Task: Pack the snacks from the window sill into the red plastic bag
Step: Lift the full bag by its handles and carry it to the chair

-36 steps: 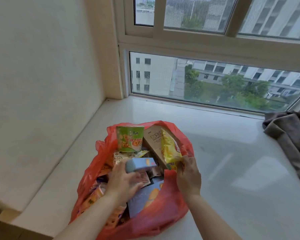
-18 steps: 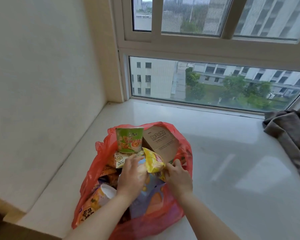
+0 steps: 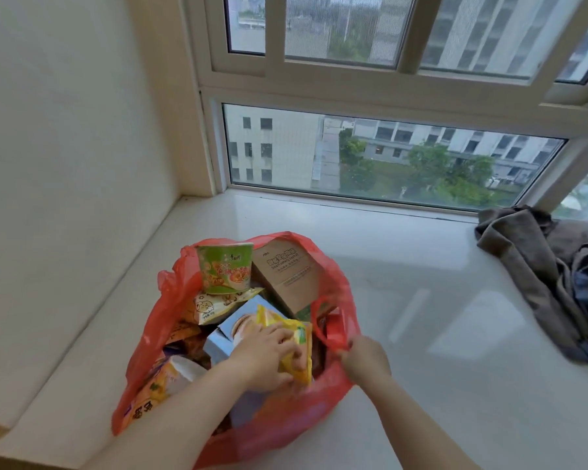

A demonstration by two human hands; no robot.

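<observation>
The red plastic bag stands open on the white window sill, stuffed with snacks. At its back stand a green cup and a brown cardboard box. A light blue box and several packets lie lower down. My left hand is inside the bag, fingers closed on a yellow snack packet that lies on the blue box. My right hand pinches the bag's red handle loop at the right rim.
A crumpled grey-brown cloth lies on the sill at the right. A cream wall bounds the sill on the left, and the window closes the back. The sill's front-left edge drops off near the bag.
My left hand took over the yellow packet and pressed it down into the bag. My right hand let the packet go and moved right to grasp the bag's handle.
</observation>
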